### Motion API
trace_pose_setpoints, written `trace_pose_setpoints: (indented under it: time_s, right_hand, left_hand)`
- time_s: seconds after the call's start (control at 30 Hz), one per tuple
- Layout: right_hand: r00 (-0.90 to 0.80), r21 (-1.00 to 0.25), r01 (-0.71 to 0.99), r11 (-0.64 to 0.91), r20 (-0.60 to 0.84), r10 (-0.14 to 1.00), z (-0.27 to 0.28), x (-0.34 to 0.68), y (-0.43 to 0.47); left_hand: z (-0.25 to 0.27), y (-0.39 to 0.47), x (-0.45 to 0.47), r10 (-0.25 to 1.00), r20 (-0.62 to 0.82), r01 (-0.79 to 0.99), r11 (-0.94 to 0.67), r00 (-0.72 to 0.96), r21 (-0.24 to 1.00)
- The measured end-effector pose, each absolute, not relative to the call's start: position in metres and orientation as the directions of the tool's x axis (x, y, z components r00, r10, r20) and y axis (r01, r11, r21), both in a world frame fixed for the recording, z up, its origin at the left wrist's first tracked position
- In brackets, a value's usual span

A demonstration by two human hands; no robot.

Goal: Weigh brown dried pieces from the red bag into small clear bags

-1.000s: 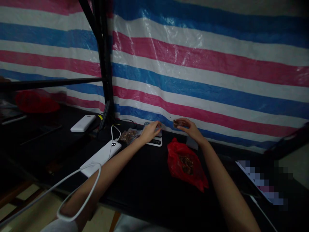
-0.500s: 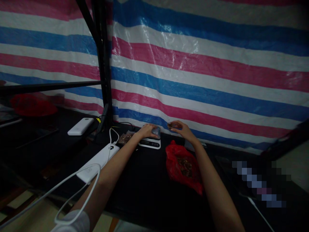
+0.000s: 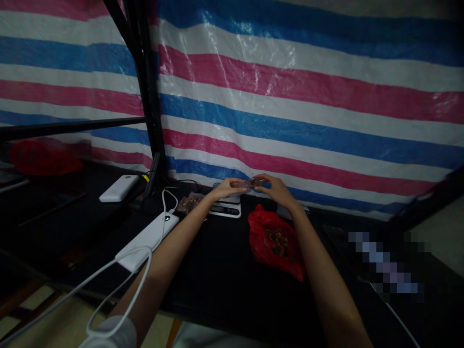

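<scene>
My left hand [image 3: 228, 187] is closed on the edge of a small clear plastic bag [image 3: 247, 185], held up above a white digital scale [image 3: 232, 210]. Facing it, my right hand [image 3: 274, 189] pinches some small brown pieces [image 3: 254, 182] at the bag's mouth. Dimness keeps me from telling their exact kind, or whether some are inside the bag. Below my right wrist, an open red plastic bag [image 3: 256, 227] lies on the black table, with similar brown pieces [image 3: 278, 240] in it. Filled clear bags [image 3: 189, 203] lie left of the scale.
A white power bank [image 3: 145, 241] with a looping white cable lies beside my left forearm. Another white power bank [image 3: 119, 188] and a red bag [image 3: 45, 158] are farther left. A black metal post [image 3: 152, 111] stands before the striped sheet [image 3: 290, 106]. A pixelated screen [image 3: 384, 263] lies right.
My left hand has lifted from the scale and now holds a clear bag. It has come close to my right hand, which stays raised with the brown pieces.
</scene>
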State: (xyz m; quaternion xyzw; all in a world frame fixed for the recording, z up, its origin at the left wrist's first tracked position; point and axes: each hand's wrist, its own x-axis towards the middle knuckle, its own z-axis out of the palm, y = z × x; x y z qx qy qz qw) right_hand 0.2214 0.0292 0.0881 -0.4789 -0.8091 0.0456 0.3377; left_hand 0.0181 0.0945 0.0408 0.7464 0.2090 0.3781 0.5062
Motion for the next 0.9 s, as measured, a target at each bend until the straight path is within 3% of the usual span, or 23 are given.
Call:
trace_pose_setpoints:
  time_s: [0.23,0.5,0.9]
  right_hand:
    - [-0.410,-0.102,0.838,0.536,0.531,0.742,0.103,0.209,0.016]
    - [-0.499,0.205,0.860,0.467,0.529,0.687,0.106,0.196,0.006]
    - [-0.576,0.418,0.813,0.405,0.477,0.664,0.112,0.179,-0.004]
  left_hand:
    - [0.046,0.084,0.021,0.763,0.267,-0.017,-0.318,0.589,0.948]
    - [0.040,0.090,0.022,0.766,0.301,-0.020,-0.352,0.568,0.936]
    - [0.036,0.094,0.023,0.708,0.344,-0.121,-0.346,0.617,0.930]
